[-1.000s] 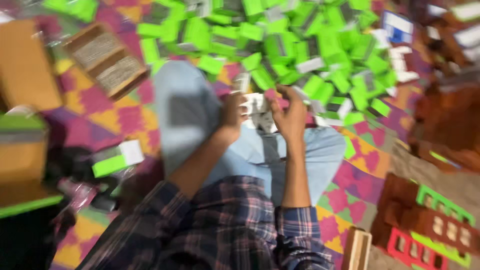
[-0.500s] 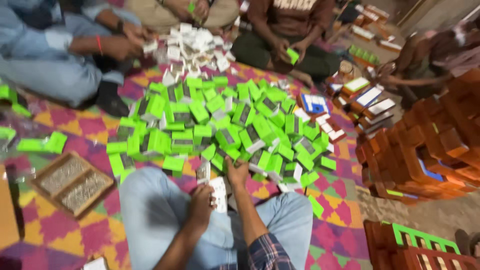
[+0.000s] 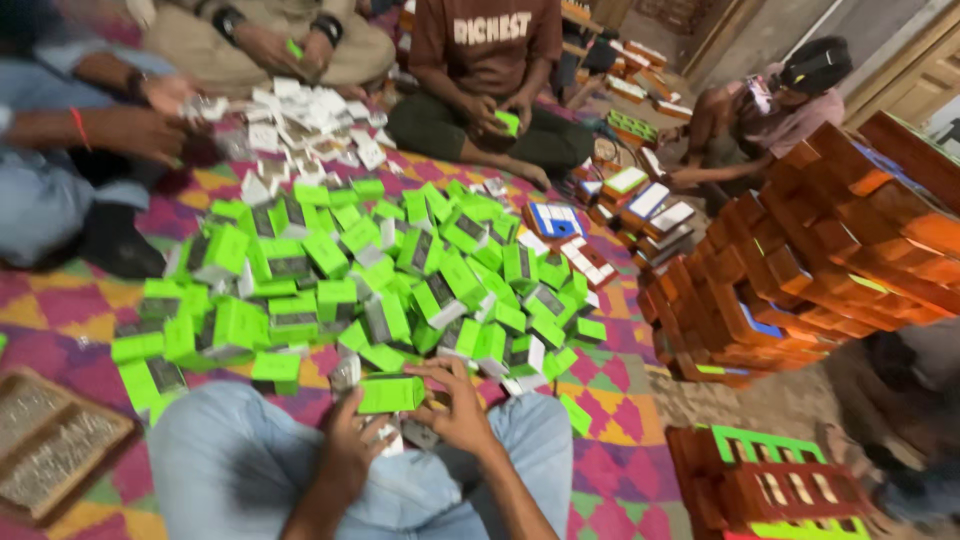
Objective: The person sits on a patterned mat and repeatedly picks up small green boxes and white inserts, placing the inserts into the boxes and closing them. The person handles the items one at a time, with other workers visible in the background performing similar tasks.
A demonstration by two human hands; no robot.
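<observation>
Since a second ago, a green box (image 3: 391,394) has come up between the hands, above the lap, at six o'clock from the box pile (image 3: 380,280). The left hand (image 3: 350,450) and right hand (image 3: 455,410) both clasp it, so one box is now in hand.

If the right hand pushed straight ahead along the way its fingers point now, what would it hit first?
The right hand points up-left, its fingers on the small bright-green cardboard box that the left hand also holds. It meets that box first; beyond it lies the heap of green boxes, though depth is unclear.
</observation>
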